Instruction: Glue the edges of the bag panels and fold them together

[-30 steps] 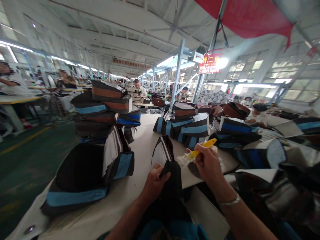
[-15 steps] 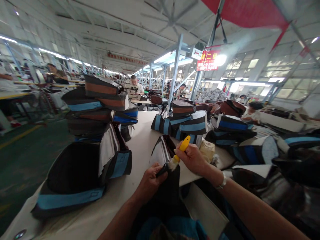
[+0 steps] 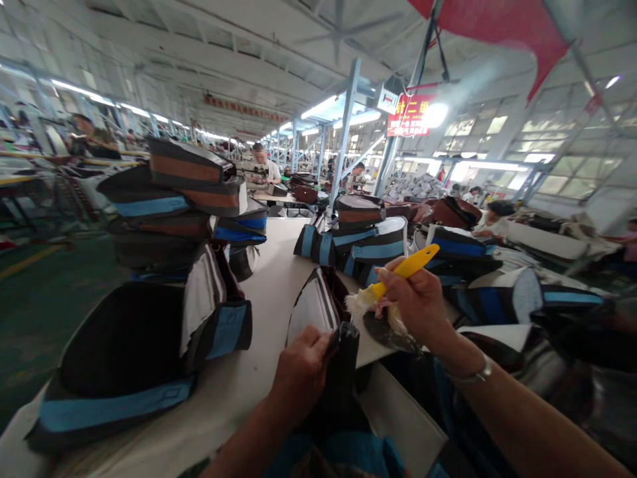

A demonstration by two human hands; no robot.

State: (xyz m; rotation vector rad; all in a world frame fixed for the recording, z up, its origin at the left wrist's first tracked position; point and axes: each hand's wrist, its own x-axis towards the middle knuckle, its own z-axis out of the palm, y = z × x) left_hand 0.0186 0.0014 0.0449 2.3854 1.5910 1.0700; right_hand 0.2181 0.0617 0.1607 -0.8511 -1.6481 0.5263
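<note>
My left hand [image 3: 298, 375] is closed round the top edge of a black fabric bag piece [image 3: 344, 372] that stands upright in front of me. My right hand [image 3: 417, 300] grips a yellow-handled brush [image 3: 393, 273], its whitish bristles pointing left, a little right of and above the piece. Just below the brush lies a small dark round container [image 3: 383, 330] on the table edge. Behind the black piece stands a white and black bag panel [image 3: 312, 307].
A long white table [image 3: 279, 279] runs away from me. Stacks of black, blue and brown bags [image 3: 169, 219] stand on its left; more bags [image 3: 371, 242] are piled centre and right. Other people work at distant tables. Green floor lies to the left.
My right hand has lifted the brush off the top of the black piece and swung it right, over the dark container. The left hand keeps its grip; the view has shifted slightly.
</note>
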